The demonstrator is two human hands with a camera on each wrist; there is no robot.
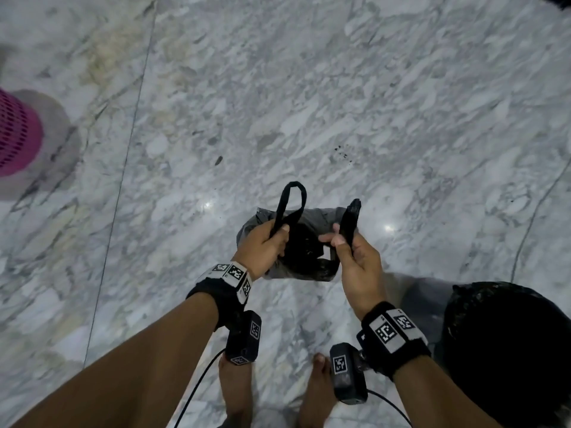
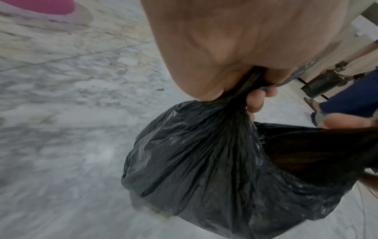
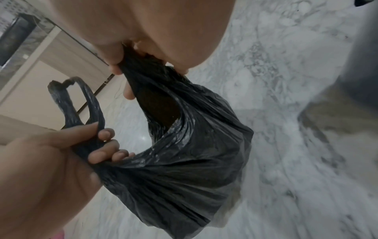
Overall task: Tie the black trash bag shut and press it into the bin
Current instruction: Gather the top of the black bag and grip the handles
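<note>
Left hand (image 1: 262,245) clamped on one bag (image 2: 204,161) handle, right hand (image 1: 355,257) pinching other; handles held apart above floor, likely ready for crossing into knot.

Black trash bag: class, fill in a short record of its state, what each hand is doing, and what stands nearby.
Bag: black trash bag, mouth open, not yet tied
Left hand: grips left handle loop
Right hand: pinches right handle
Support: bag hangs above marble floor
Nearby: bin with black liner at right; pink basket at left
</note>
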